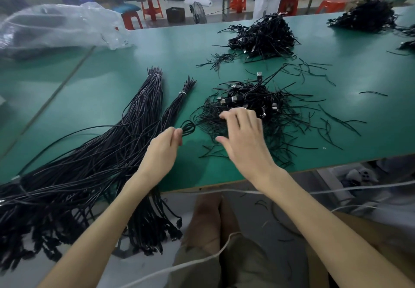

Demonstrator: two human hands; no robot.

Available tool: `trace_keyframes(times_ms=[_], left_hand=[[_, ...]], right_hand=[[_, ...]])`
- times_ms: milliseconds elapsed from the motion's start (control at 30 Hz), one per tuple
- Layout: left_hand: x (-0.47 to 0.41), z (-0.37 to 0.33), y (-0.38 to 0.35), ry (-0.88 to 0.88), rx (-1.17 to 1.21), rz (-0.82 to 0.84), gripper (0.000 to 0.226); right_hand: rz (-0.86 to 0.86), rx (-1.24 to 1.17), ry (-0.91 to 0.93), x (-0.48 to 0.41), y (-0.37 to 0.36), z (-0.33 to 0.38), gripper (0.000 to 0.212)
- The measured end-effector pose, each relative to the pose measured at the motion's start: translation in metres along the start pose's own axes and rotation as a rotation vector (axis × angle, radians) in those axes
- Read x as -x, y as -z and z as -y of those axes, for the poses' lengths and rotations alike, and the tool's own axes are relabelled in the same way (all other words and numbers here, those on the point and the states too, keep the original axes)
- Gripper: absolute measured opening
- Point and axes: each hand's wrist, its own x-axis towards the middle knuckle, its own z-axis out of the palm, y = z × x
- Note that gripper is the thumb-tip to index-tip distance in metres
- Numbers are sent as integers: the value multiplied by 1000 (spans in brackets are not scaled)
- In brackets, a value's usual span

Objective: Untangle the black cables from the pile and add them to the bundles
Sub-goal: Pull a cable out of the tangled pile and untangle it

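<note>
A tangled pile of black cables (253,103) with USB plugs lies on the green table (134,68), in front of me. My left hand (165,145) pinches a small coiled black cable (188,128) at the pile's left edge. My right hand (241,135) hovers over the pile's near side with fingers spread and relaxed, fingertips among the strands. To the left lie a large tied bundle (143,108) and a thinner tied bundle (177,106) of straightened cables, their plug ends hanging over the table's near edge.
Two more cable heaps sit farther back, one (265,36) in the middle, one (368,16) at far right. Loose short black ties (332,119) are scattered right of the pile. A clear plastic bag (60,25) lies at back left. Orange stools (151,6) stand beyond the table.
</note>
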Motion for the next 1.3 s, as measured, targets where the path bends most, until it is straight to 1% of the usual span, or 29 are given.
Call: trace_keyframes(times_ms=[33, 67, 167, 200, 233, 300, 433, 567, 633, 700, 833, 1000, 1100, 1200, 1300], left_hand=[[-3, 2, -1, 33, 32, -11, 44], [-6, 3, -3, 59, 62, -17, 43], [-11, 5, -7, 98, 139, -29, 43], [-11, 5, -8, 101, 151, -32, 43], [-11, 6, -8, 105, 158, -33, 43], [-10, 7, -8, 107, 168, -31, 43], [-8, 10, -10, 89, 169, -10, 43], [-7, 10, -12, 81, 142, 1, 44], [-7, 9, -13, 79, 119, 9, 44], [-7, 9, -14, 84, 126, 7, 44], [-6, 10, -14, 93, 133, 8, 44], [-6, 10, -15, 102, 132, 13, 44], [-6, 11, -16, 99, 112, 20, 45], [-6, 10, -17, 89, 74, 23, 46], [-7, 11, -17, 88, 55, 25, 46]], right_hand=[[-13, -20, -42, 2, 0, -3, 44], [22, -45, -85, 4, -1, -5, 39], [256, -189, -264, 13, -10, -9, 30], [308, -228, -308, 16, -14, -9, 26], [326, -252, -334, 19, -17, -8, 22], [314, -255, -350, 20, -21, -7, 15], [313, -214, -354, 13, -23, -6, 14], [177, -266, -367, 9, -23, -4, 14], [115, -194, -326, 6, -22, -3, 13], [99, -169, -296, 2, -22, -4, 13], [74, -308, -309, 1, -25, -4, 11], [68, -365, -380, 3, -28, -6, 7], [38, -486, -432, 3, -26, -5, 9], [-21, -661, -446, 1, -21, 3, 13], [-4, -715, -421, -2, -20, 16, 13]])
